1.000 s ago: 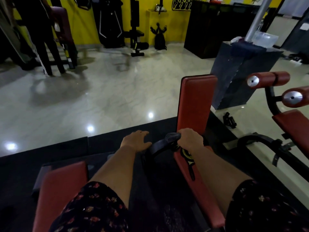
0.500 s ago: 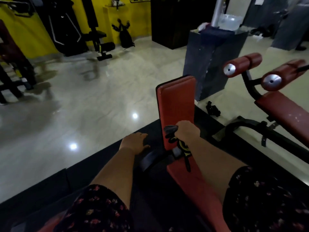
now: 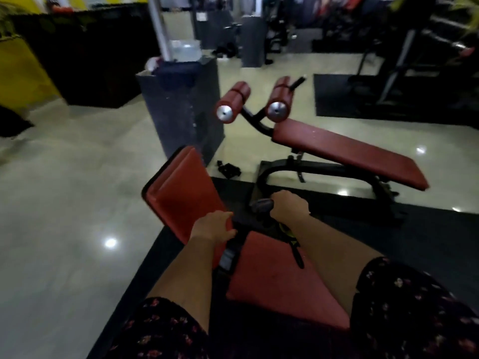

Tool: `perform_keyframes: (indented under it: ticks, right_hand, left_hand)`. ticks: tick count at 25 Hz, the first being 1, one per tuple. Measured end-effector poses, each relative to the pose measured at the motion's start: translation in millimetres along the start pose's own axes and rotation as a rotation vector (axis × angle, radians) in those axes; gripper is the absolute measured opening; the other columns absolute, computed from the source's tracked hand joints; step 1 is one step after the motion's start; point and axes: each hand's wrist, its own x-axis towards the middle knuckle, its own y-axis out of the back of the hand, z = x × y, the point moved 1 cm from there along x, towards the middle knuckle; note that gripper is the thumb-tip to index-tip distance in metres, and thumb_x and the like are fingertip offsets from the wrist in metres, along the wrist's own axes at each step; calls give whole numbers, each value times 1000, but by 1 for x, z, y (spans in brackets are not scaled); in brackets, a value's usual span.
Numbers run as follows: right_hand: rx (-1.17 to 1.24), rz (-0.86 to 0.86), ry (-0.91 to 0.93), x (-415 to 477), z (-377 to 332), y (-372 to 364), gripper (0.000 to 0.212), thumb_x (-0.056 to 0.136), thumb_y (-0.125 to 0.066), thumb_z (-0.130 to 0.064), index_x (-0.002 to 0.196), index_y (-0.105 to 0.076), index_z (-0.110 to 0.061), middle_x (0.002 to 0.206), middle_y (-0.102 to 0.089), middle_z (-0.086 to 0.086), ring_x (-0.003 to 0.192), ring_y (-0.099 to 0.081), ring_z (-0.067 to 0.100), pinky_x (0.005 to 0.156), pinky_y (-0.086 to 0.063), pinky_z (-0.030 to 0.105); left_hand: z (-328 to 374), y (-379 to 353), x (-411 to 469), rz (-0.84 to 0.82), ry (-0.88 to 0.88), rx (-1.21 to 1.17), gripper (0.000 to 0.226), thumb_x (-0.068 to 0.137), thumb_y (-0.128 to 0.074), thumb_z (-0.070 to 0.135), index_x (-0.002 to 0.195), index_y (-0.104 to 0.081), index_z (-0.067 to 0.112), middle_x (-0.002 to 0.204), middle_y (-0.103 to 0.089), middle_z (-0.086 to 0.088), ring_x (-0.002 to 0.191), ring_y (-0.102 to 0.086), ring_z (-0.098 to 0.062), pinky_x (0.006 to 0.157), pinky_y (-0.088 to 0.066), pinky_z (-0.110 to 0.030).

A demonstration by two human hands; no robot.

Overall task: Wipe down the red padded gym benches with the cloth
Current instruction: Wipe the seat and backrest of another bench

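**Inspector:** Position of the benches?

**Assistant:** Two red padded units. The near bench has its back pad tilted up and away, and its seat pad lies between the person's forearms. The second bench stands beyond it to the right, its long pad sloping. Two roller pads sit at its higher end. Its black frame rests partly on the black floor mat.

**Inspector:** Left hand?

**Assistant:** The left hand rests against the lower end of the back pad, knuckles toward the camera. The thumb points toward the gap between the pads. The fingertips are hidden, so I cannot tell whether they grip or merely press.

**Inspector:** Right hand?

**Assistant:** The right hand is closed in a fist, fingers curled together round a dark handle just past the seat pad.

**Inspector:** The cloth?

**Assistant:** A yellow-and-black item hangs below the right wrist and trails a dark strip across the seat pad. The blur prevents confirming it as the cloth.

**Inspector:** Surroundings?

**Assistant:** A dark pedestal stands behind the back pad on a glossy pale floor.
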Motion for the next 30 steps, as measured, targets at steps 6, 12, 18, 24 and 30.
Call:
perform_keyframes:
  ticks: [6, 12, 18, 24, 30]
  right_hand:
    - [91, 84, -323, -55, 55, 0, 23, 85, -61, -22, 108, -65, -20, 105, -61, 4, 91, -62, 28, 69, -48, 35]
    - [85, 125, -573, -119, 120, 10, 22, 83, -59, -20, 104, -65, -19, 104, -61, 4, 92, -62, 28, 73, -51, 37]
    - [128, 123, -657, -162, 169, -1, 21, 83, -57, -17, 102, -65, -18, 104, -61, 4, 94, -61, 29, 73, -50, 36]
    - [137, 61, -547, -204, 211, -26, 28, 85, -59, -20, 113, -64, -18, 109, -59, 6, 94, -61, 30, 77, -53, 39]
    - [221, 18, -545, -243, 241, -49, 28, 84, -57, -19, 111, -65, -18, 110, -61, 6, 96, -61, 29, 79, -54, 40]
  left_hand:
    - [67, 10, 45, 4, -291, 158, 67, 94, -52, 55, 152, -32, 28, 150, -40, -3, 134, -42, -26, 104, -43, -43]
    - [145, -6, 43, 35, -486, 227, 65, 94, -49, 57, 150, -32, 29, 148, -42, -2, 133, -43, -25, 101, -44, -42]
    - [192, -28, 23, 7, -503, 234, 65, 95, -48, 55, 151, -31, 28, 149, -41, -2, 133, -42, -26, 98, -43, -41]
    - [231, -82, -25, -34, -420, 201, 67, 94, -51, 54, 152, -31, 27, 151, -40, -3, 134, -42, -27, 101, -41, -40]
    - [243, -128, -65, -94, -344, 174, 69, 92, -54, 55, 151, -34, 25, 150, -42, -5, 134, -43, -27, 106, -39, -38]
